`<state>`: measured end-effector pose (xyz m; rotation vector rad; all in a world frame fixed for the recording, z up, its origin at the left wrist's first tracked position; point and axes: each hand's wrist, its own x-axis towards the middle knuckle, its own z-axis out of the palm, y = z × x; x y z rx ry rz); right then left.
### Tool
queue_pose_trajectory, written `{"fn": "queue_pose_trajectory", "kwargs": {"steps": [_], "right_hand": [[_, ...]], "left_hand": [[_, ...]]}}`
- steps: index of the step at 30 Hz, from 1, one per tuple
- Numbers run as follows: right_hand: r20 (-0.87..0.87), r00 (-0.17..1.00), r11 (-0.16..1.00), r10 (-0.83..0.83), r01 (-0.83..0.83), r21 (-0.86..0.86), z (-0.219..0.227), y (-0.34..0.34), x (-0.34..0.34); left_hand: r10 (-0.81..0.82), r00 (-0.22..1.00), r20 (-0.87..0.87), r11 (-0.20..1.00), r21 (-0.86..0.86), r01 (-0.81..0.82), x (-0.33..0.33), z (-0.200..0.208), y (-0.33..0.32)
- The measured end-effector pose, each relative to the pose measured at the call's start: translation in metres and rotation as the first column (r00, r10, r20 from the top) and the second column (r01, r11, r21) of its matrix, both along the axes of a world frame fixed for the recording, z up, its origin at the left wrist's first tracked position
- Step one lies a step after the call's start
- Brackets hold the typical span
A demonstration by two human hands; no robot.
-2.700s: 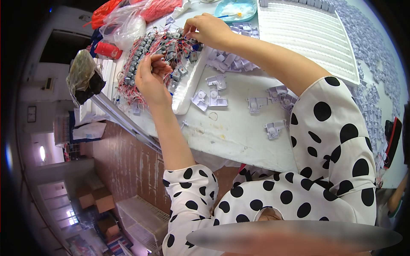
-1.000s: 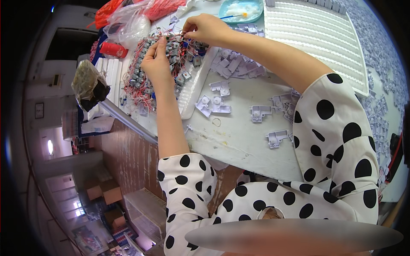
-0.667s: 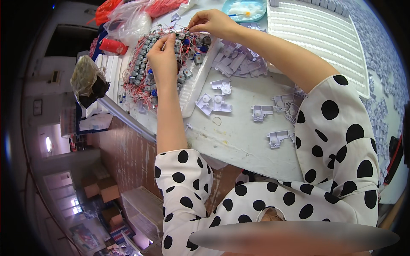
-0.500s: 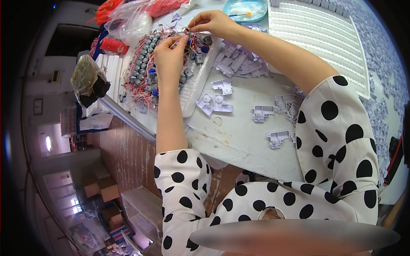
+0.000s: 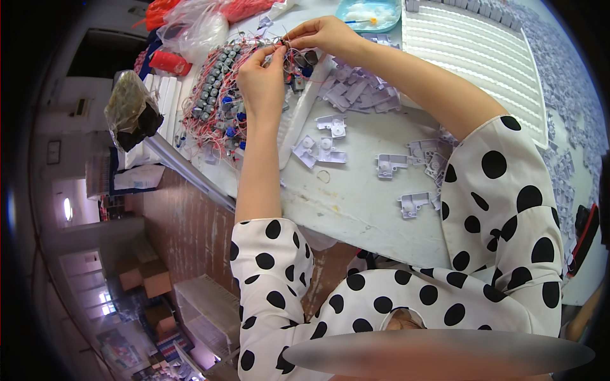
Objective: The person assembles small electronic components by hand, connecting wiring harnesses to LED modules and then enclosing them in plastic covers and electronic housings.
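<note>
Left hand (image 5: 262, 77): thumb and forefinger pinching small dark part (image 5: 283, 43); right hand (image 5: 332, 37) pinching same part; it lies between both hands' fingertips, over wired motors (image 5: 213, 81).

Metallic wired parts (image 5: 212, 91), smooth plastic housings (image 5: 356, 91), ridged foam tray (image 5: 473, 71)

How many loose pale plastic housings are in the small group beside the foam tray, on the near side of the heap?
3: the back housing, the front-left housing, nearest the foam tray, and the front-right housing. None looks hidden there.
</note>
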<state>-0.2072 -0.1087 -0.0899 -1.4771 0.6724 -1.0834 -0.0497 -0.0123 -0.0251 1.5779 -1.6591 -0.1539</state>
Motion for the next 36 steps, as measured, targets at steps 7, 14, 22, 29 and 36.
{"fn": "queue_pose_trajectory", "kwargs": {"steps": [7,14,22,29,36], "right_hand": [[0.118,0.993,0.997,-0.014,0.006,0.072,-0.01,-0.007,0.001],[0.101,0.993,0.998,-0.062,0.062,0.0,-0.007,-0.006,0.001],[-0.063,0.99,0.972,-0.128,0.113,-0.204,0.001,0.0,-0.002],[-0.276,0.951,0.976,-0.139,0.084,-0.199,0.033,0.032,-0.002],[-0.127,0.974,0.936,-0.188,0.138,-0.325,0.021,0.028,-0.007]], "left_hand": [[-0.005,0.998,0.055,1.0,-0.015,0.006,-0.004,0.003,-0.003],[-0.014,0.999,-0.053,0.992,-0.124,0.007,0.003,0.01,-0.004],[0.084,0.989,0.122,0.982,-0.178,-0.062,0.006,0.026,-0.003],[0.054,0.992,0.114,0.995,-0.089,-0.043,0.008,0.035,-0.009],[0.098,0.981,0.169,0.988,-0.134,-0.076,0.016,0.031,-0.025]]}}
